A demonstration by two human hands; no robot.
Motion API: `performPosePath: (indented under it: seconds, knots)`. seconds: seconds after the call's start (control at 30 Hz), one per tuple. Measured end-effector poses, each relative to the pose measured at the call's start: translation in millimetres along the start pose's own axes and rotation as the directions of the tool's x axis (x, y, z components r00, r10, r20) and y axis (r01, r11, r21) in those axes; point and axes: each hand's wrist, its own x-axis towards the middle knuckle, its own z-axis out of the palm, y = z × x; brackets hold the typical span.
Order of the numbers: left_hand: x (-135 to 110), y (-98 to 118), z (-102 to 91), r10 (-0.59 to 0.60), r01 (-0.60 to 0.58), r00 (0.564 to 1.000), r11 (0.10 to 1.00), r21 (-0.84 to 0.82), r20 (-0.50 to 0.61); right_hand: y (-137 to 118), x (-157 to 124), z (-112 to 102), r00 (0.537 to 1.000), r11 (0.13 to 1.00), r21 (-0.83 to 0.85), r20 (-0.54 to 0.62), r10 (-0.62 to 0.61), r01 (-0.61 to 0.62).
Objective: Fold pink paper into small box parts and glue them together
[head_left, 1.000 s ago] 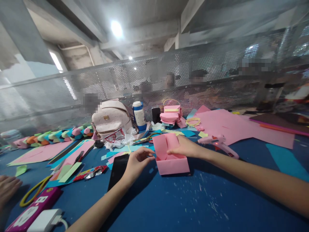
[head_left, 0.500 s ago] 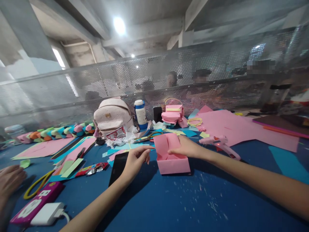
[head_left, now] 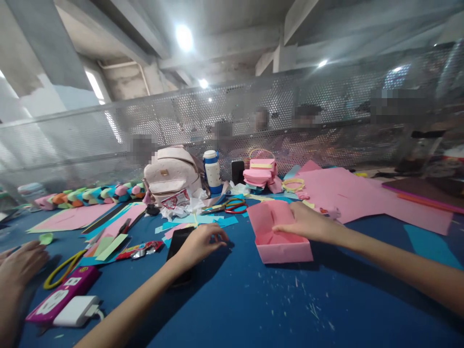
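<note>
An open pink paper box (head_left: 281,249) sits on the blue table (head_left: 253,309), right of centre. My right hand (head_left: 304,224) lies over its right rim, fingers closed on the wall with the thumb inside. My left hand (head_left: 201,241) rests low on the table to the box's left, beside a black phone (head_left: 178,240). Its fingers are curled with the tips together, and what they pinch, if anything, is hidden.
Another person's hand (head_left: 18,263) lies at the left edge, near a purple power strip (head_left: 60,299) and white charger (head_left: 76,310). Behind are scissors (head_left: 234,207), a pale backpack (head_left: 172,174), a bottle (head_left: 212,170), stacked pink boxes (head_left: 261,174), large pink sheets (head_left: 355,193) and a mesh screen (head_left: 326,125).
My right hand has slid the pink box to the right. My left hand has dropped from beside the box down onto the table next to the phone.
</note>
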Motion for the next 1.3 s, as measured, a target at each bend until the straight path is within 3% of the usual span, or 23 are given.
performPosePath:
  seconds: [0.2, 0.37, 0.6, 0.83, 1.07, 1.3]
  knots:
    - [6.4, -16.3, 30.4, -0.131, 0.131, 0.991, 0.991, 0.034, 0.003, 6.4, -18.1, 7.1, 0.998, 0.999, -0.006, -0.029, 0.048, -0.048]
    - [10.5, -15.7, 37.0, -0.149, 0.148, 0.989, 0.989, 0.018, 0.001, 10.2, -22.7, 11.5, 0.994, 0.994, -0.021, -0.013, 0.11, -0.11]
    - [2.1, -8.3, 8.2, -0.177, 0.178, 0.984, 0.984, -0.031, 0.032, 18.2, -25.9, 15.3, 0.993, 0.993, 0.001, -0.022, 0.114, -0.114]
    - [-29.2, -20.1, -25.8, -0.262, 0.266, 0.952, 0.964, -0.007, 0.158, 18.1, -28.6, 16.1, 0.99, 0.99, -0.004, -0.008, 0.138, -0.138]
    - [-39.9, -36.7, -26.3, -0.344, 0.335, 0.921, 0.939, 0.076, 0.182, 16.5, -28.7, 15.7, 0.991, 0.991, -0.02, 0.022, 0.131, -0.13]
    - [-32.9, -26.6, -20.0, -0.307, 0.277, 0.941, 0.941, 0.197, 0.142, 26.4, -27.3, 21.4, 0.993, 0.993, 0.019, -0.014, 0.113, -0.113]
